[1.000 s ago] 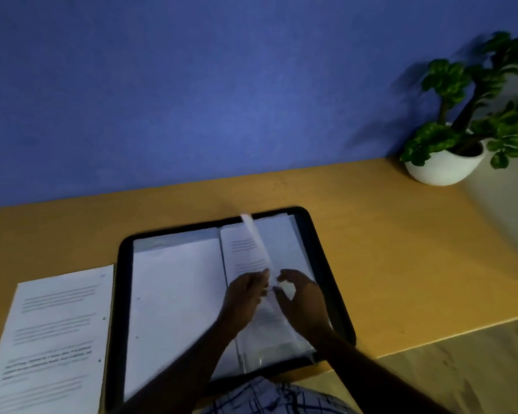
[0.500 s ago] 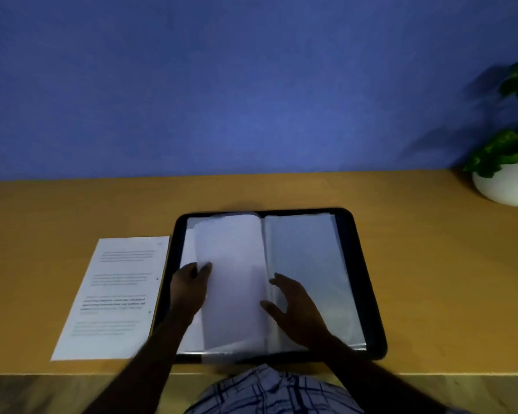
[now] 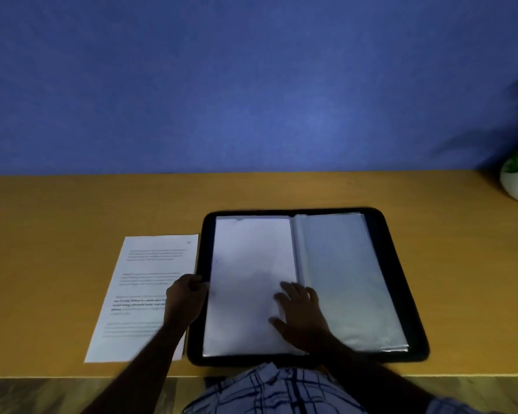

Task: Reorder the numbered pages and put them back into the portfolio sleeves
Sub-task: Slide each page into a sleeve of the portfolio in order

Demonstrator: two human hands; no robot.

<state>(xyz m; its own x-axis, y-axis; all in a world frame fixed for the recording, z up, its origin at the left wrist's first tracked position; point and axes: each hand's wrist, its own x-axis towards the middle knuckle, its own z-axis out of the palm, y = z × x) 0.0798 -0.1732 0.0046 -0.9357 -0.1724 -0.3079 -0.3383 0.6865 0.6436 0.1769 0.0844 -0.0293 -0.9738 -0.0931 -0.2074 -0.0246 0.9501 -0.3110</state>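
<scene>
Flattening left leaf (image 3: 251, 264) of portfolio (image 3: 399, 294), open near counter (image 3: 72, 219) front edge. Beside spine (image 3: 296, 258), right hand (image 3: 301, 312) spread flat, pressing leaf, holding nothing. On portfolio's left rim, left hand (image 3: 186, 300) curled, gripping. Loose page (image 3: 144, 294) lies just left, print up. Advice: pin spine, spread sleeve (image 3: 350, 279) mouth first, then slide page in square.

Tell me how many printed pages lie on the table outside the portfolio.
1. The printed page lies flat on the table, just left of the open portfolio; the left hand covers part of its right edge. Other sheets may be hidden under it.
</scene>
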